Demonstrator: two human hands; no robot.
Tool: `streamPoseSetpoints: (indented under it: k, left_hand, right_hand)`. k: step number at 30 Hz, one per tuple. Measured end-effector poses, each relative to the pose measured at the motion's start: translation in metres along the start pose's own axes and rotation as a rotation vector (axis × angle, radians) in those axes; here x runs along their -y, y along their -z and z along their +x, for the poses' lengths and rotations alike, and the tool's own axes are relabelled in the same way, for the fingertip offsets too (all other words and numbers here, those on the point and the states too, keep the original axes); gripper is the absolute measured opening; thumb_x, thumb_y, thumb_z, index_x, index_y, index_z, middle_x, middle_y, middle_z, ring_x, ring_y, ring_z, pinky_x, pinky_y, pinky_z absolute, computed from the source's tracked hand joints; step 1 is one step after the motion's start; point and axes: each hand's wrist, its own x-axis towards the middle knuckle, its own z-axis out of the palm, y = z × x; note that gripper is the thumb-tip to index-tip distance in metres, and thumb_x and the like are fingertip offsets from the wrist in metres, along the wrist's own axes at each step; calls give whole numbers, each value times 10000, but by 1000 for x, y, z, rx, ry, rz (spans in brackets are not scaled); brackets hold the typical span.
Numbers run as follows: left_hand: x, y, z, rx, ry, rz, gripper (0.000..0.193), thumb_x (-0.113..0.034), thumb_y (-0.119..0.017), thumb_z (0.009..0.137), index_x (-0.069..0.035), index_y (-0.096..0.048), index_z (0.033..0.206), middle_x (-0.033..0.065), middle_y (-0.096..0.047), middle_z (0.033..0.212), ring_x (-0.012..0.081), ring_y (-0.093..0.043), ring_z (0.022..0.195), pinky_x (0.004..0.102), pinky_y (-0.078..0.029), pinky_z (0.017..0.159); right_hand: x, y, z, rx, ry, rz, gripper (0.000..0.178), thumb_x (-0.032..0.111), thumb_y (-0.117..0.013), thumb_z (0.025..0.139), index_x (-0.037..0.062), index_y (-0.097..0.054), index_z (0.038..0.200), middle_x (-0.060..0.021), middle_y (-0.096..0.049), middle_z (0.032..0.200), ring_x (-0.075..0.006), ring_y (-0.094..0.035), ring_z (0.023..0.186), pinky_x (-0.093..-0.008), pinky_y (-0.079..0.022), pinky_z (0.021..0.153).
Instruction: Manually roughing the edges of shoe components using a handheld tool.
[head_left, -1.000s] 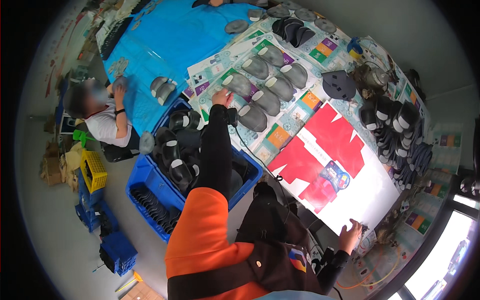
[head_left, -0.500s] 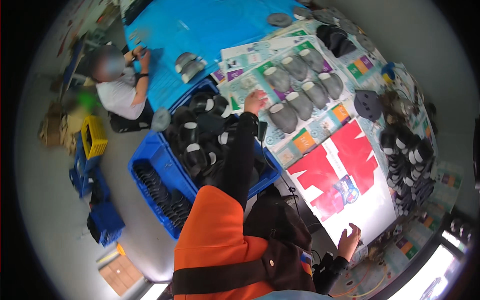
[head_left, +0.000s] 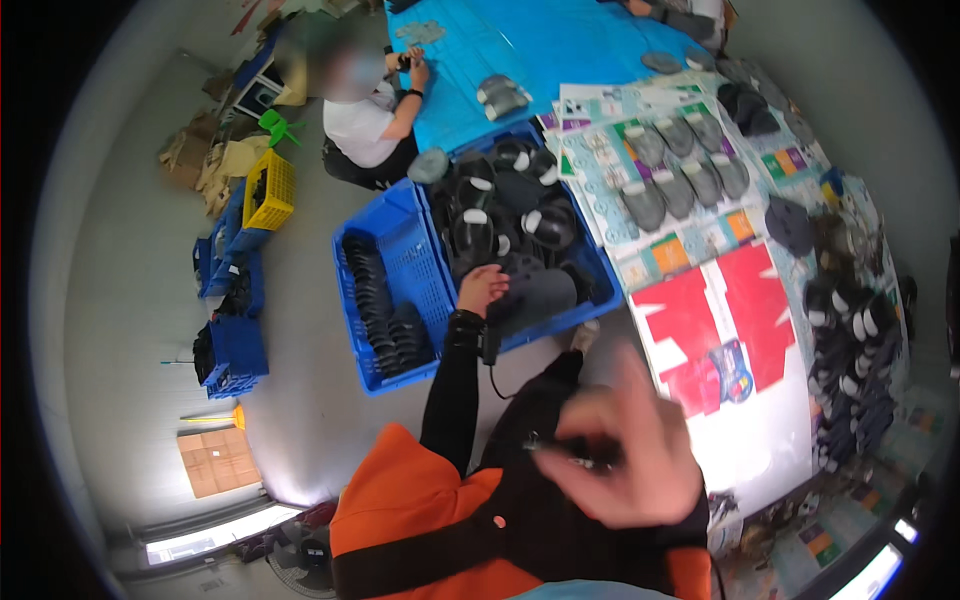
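- Our left hand (head_left: 483,288) is over the near side of the fuller blue crate (head_left: 612,262), right beside a smooth dark grey piece (head_left: 540,296) lying there; we cannot tell whether skin and piece touch.
- The left fingers look loosely bent, and we cannot tell whether they are clamped on anything.
- Our right hand (head_left: 635,445) is raised close to the camera in front of the dark apron (head_left: 520,430); its fingers curl toward the thumb, but blur means we cannot tell whether they meet or pinch something small.
- To handle the grey piece well, we judge it best to take it by an edge with a light grip, since pressing on its face could dent it.
- We would lift straight up, so that neighbours do not catch, and guard the wrist unit (head_left: 489,345) and its cable from the crate rim.
- In the fuller crate, dark rounded pieces (head_left: 474,232) with white patches lie jumbled over one another.
- The adjoining blue crate (head_left: 415,250) holds dark curved pieces (head_left: 368,300) nested in rows, with much of its mesh wall bare.
- Farther left, a yellow crate (head_left: 271,192) has something dark inside, too small to identify, and stands near blue bins (head_left: 238,358).
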Motion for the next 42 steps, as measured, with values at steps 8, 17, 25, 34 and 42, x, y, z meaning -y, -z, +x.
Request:
streamPoseSetpoints:
  k: [8,17,25,34,42]
  left_hand:
    - [5,57,-11,-89,1,-59,293,-216,-632,1014,-20,-622,1232,116,-745,1030,176,-719,822,261,-539,654]
    - [-21,103,125,-529,-432,797,427,-257,-778,856,7,-633,1158,198,-731,1048,323,-725,945,398,-578,832]
    - [-35,33,157,-474,-228,1323,385,-254,-696,847,-70,-667,1183,215,-657,1225,425,-661,1116,483,-559,936]
    - [-86,-75,-56,731,-390,133,336,-245,-709,972,7,-682,1192,42,-732,1004,140,-656,864,337,-537,791]
    - [-95,-164,-145,240,-809,568,324,-293,-630,999,20,-630,1082,248,-666,956,460,-644,900,480,-521,766]
  right_hand:
    - [-53,-55,-6,-71,-91,-785,814,31,-759,763,69,-462,1519,-112,-576,1318,-298,-512,1335,-568,-183,1230]
    - [-17,-69,-12,165,-246,-418,514,1,-709,829,10,-637,1338,-126,-728,980,-250,-679,690,-346,-537,594]
    - [-73,-118,14,-27,-721,-315,287,33,-713,891,16,-719,1177,-132,-729,871,-213,-693,702,-309,-519,615]
    - [-201,-103,-28,-407,-714,428,781,225,-785,859,-12,-427,1510,-193,-551,1423,-294,-508,1358,-410,-422,1101]
    - [-222,-87,-52,-676,-768,455,471,-1,-696,907,-73,-550,1348,-141,-661,1274,-221,-653,1137,-348,-514,991]
